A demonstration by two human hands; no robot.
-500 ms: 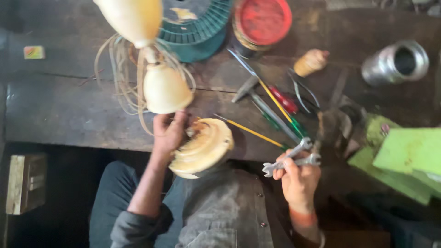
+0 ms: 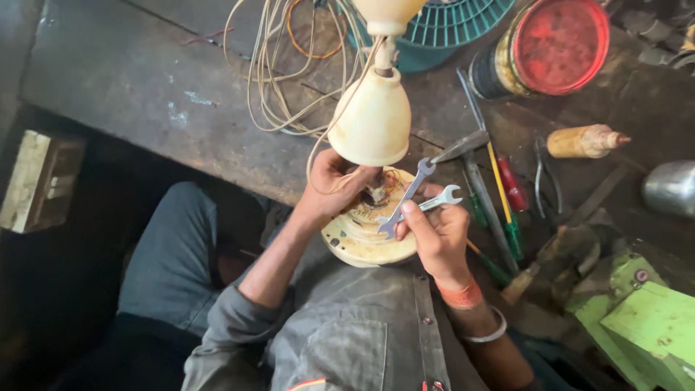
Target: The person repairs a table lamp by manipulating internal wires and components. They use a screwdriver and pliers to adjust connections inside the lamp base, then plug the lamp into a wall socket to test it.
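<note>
**Two spanners held at a cream fan motor housing**

Head view. The person sits at the edge of a dark, worn workbench [image 2: 145,108], in a grey shirt and blue trousers. The left hand [image 2: 329,192] is clenched around the shaft area at the top of a round cream motor housing [image 2: 362,242], which rests at the bench edge over the person's lap. Copper windings show faintly inside the housing near the fingers. Directly above the hand stands a cream bell-shaped cover [image 2: 373,123] on the same shaft, upright, with pale wires [image 2: 275,87] looping from it across the bench.

The right hand [image 2: 434,239] grasps two open-ended spanners [image 2: 413,199] together, pinched between thumb and fingers. The jaw ends point up and to the right; one lies across the housing top beside the left hand. An orange thread band and a metal bangle sit on the right wrist.

Right of the hands, on the bench: a hammer [image 2: 463,145], several screwdrivers with red, yellow and green handles [image 2: 507,210], pliers [image 2: 543,181], a tan bottle [image 2: 583,141] on its side. Farther back: a tin with a red lid [image 2: 557,43], a teal fan guard [image 2: 449,29]. Green metal parts [image 2: 637,311] lie at lower right.
</note>
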